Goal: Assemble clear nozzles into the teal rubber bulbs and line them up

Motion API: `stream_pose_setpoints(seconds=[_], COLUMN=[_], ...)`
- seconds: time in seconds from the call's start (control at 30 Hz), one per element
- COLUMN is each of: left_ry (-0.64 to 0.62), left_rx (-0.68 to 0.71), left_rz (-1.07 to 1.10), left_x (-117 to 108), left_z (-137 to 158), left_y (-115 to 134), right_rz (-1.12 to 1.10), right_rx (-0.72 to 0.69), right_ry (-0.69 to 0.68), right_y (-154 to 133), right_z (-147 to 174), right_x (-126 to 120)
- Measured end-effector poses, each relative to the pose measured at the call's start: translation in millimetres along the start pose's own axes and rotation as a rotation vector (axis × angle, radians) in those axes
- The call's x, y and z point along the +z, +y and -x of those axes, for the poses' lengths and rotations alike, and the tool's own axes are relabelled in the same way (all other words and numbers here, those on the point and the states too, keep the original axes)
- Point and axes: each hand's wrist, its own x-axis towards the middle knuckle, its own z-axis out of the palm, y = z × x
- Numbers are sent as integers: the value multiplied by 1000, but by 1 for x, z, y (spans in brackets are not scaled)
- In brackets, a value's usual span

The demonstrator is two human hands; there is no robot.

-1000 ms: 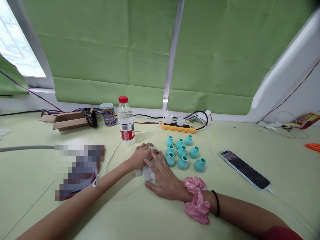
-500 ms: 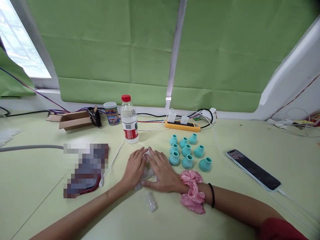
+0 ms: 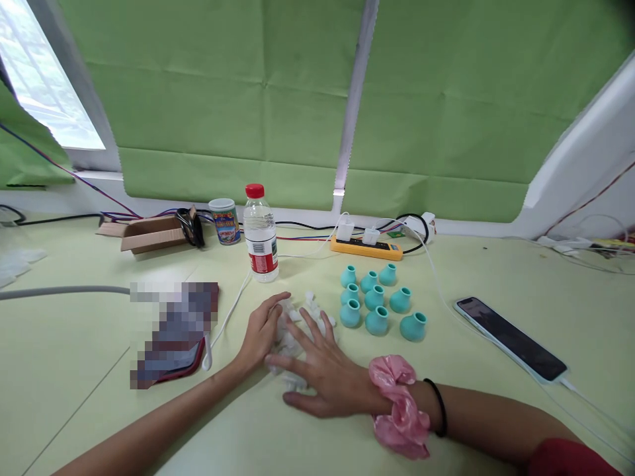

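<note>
A pile of small, translucent white plastic pieces (image 3: 286,340) lies on the table between my two hands. My left hand (image 3: 260,334) stands along the left side of the pile, fingers stretched out and slightly curved around it. My right hand (image 3: 325,370) reaches over the right and near part of the pile with its fingers spread, partly hiding the pieces. Neither hand grips anything. Beyond my right hand stand several turquoise flask-shaped pieces (image 3: 377,319) with open necks, loosely grouped in rows.
A red-capped water bottle (image 3: 262,244) stands behind my left hand, beside a printed can (image 3: 225,221) and a cardboard box (image 3: 153,235). An orange power strip (image 3: 367,247) lies at the back. One phone (image 3: 510,337) is at right; a blurred-out device (image 3: 173,344) is at left.
My right hand has moved toward me and spread its fingers, uncovering more of the plastic pile. A loose piece that lay nearer me no longer shows there. The view has shifted slightly.
</note>
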Motion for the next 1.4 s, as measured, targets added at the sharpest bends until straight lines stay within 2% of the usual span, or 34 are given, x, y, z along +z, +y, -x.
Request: stream_pose_setpoints(seconds=[0.13, 0.23, 0.4, 0.47, 0.7, 0.87, 0.93, 1.1, 1.3, 1.4], left_ry=[9, -33, -273, -308, -187, -199, -207, -178, -24, 55], left_rx=[-23, 45, 206, 238, 371, 457, 463, 380, 393, 485], left_rz=[56, -1, -435, -555, -587, -565, -605, -629, -581, -623], left_x=[-3, -5, -8, -9, -12, -13, -13, -11, -12, -15], left_z=[0, 4, 16, 19, 16, 17, 18, 16, 12, 10], left_y=[-1, -1, 2, 1, -3, 2, 4, 2, -1, -2], right_rz=[68, 102, 112, 99, 27, 9, 4, -41, -47, -39], right_rx=[115, 109, 136, 143, 119, 11, -18, 0, 54, 27], right_ry=[5, 14, 76, 108, 270, 211, 222, 371, 371, 326], right_y=[15, 24, 32, 34, 40, 42, 43, 44, 44, 44], right_z=[-5, -6, -4, -2, 7, 10, 10, 10, 12, 11], right_x=[2, 4, 9, 9, 5, 4, 5, 7, 7, 9])
